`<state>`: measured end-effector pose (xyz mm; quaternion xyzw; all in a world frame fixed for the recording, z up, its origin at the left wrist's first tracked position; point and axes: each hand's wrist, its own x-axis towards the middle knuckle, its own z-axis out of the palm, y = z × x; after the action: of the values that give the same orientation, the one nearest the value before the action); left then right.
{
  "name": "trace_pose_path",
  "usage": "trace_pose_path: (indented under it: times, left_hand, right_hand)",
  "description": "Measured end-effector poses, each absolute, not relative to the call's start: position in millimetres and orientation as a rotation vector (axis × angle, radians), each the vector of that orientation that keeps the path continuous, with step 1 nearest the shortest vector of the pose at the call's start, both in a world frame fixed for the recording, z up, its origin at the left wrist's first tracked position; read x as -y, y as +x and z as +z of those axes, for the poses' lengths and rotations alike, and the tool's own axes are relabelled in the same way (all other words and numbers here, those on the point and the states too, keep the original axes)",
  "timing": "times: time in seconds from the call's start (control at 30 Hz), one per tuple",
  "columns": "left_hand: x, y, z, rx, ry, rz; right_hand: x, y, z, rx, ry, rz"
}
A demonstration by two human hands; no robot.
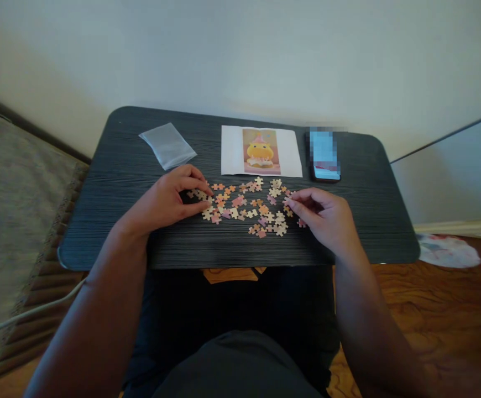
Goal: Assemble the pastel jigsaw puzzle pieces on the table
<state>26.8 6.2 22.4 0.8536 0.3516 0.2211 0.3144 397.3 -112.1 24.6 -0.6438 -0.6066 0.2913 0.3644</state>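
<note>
Small jigsaw puzzle pieces (238, 201) lie scattered in the middle of the dark table, mostly pale cream, orange and pink; some overlap. My left hand (170, 199) rests at the left end of the spread, thumb and fingers apart, the tips touching or just over the pieces there. At the right end, my right hand (323, 213) has thumb and forefinger pinched together on a puzzle piece (287, 202), close above other pieces. Its remaining fingers are curled and partly hidden. Behind the pieces lies a white sheet (232, 149) printed with a yellow cartoon character in a party hat.
A clear plastic bag (168, 146) lies at the table's back left. A phone (327, 172) with its screen lit, partly pixelated, lies to the right of the sheet. The dark table (111, 166) has rounded corners and stands against a pale wall (240, 61).
</note>
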Motion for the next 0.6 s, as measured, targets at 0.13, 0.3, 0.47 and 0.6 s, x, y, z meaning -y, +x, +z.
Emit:
trace_pose_path:
  times: [0.13,0.3,0.47,0.6]
  left_hand:
    - [-8,25,17,-0.941,2.248,0.606]
    - [-8,26,16,-0.941,2.3,0.598]
    - [-8,27,17,-0.916,2.31,0.592]
    - [-8,26,17,-0.904,2.299,0.586]
  right_hand:
    - [114,407,25,1.462,-1.649,0.779]
    - [113,399,24,1.505,-1.653,0.825]
    - [107,388,21,1.782,-1.748,0.485]
    - [107,383,24,1.842,-1.746,0.285]
